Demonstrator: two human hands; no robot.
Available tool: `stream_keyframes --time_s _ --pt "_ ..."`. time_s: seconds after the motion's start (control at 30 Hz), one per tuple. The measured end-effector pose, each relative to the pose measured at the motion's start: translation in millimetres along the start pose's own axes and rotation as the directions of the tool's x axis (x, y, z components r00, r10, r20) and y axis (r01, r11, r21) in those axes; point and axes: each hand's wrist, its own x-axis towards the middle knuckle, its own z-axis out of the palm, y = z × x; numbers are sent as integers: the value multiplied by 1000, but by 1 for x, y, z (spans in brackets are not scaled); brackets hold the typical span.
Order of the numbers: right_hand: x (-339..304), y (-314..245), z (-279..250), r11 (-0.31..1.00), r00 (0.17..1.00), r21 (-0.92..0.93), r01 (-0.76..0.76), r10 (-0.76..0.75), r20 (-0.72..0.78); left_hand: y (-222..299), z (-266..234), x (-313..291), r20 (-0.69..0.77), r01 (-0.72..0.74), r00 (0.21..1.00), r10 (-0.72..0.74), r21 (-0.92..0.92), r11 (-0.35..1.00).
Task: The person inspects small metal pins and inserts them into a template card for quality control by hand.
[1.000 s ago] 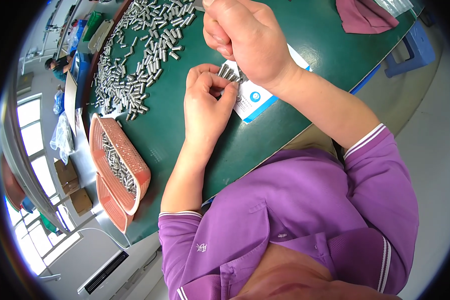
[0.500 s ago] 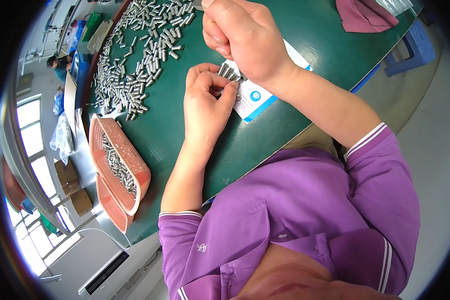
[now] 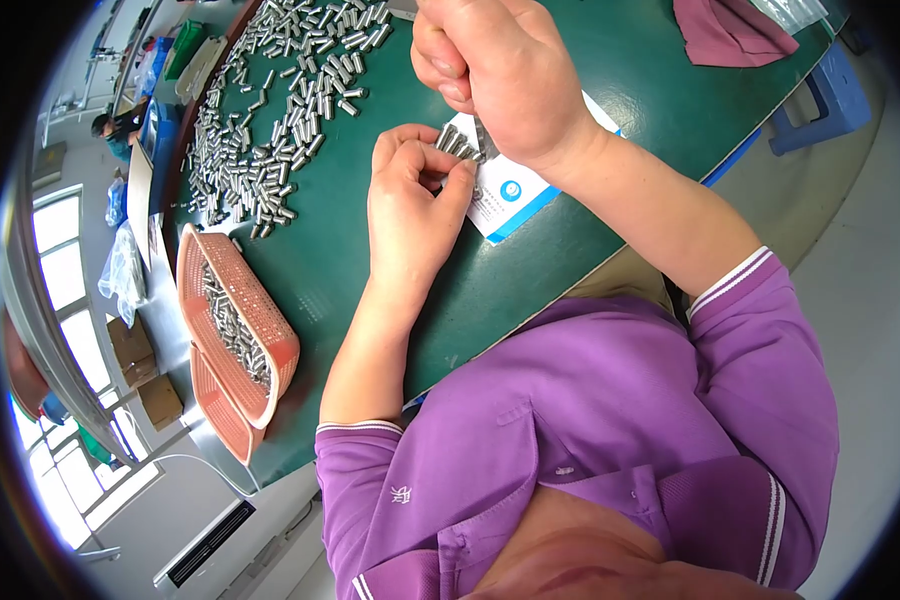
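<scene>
My left hand rests over the table, its thumb and fingers closed on several small metal cylinders bunched side by side. Beneath them lies a white and blue printed card. My right hand is a closed fist raised just to the right of the left one. A thin grey metallic edge shows below the fist, but what the fist grips is hidden. Many similar loose metal cylinders are spread across the far left of the green table.
Two pink plastic baskets stand at the left table edge, one holding metal cylinders. Dark red cloth lies at the far right, near a blue stool. Another person sits in the left background.
My right fist has shifted slightly to the right, and more of the grey metallic edge below it now shows. My left hand stays in place with the cylinders.
</scene>
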Motion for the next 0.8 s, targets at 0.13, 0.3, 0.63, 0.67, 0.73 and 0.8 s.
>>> stream_keyframes --time_s 0.13,0.3,0.63,0.67,0.73,0.8 --pt "2 1 -2 996 999 -74 43 -43 9 0 0 0 3 13 1000 -13 3 1000" --pt "-2 7 3 996 999 -89 -23 21 -28 -2 -1 0 6 -4 1000 3 11 1000" --pt "3 -11 -13 933 955 -248 -259 287 81 10 -28 1 262 -15 965 14 2 1000" --pt "3 -7 -11 934 956 -247 -257 283 79 10 -30 0 264 -18 964 17 3 1000" --pt "4 4 -5 993 998 -114 -36 31 -46 12 -31 1 344 -34 938 27 15 999" --pt "4 5 -4 994 998 -98 -51 46 -45 12 -31 1 340 -32 940 17 38 999"
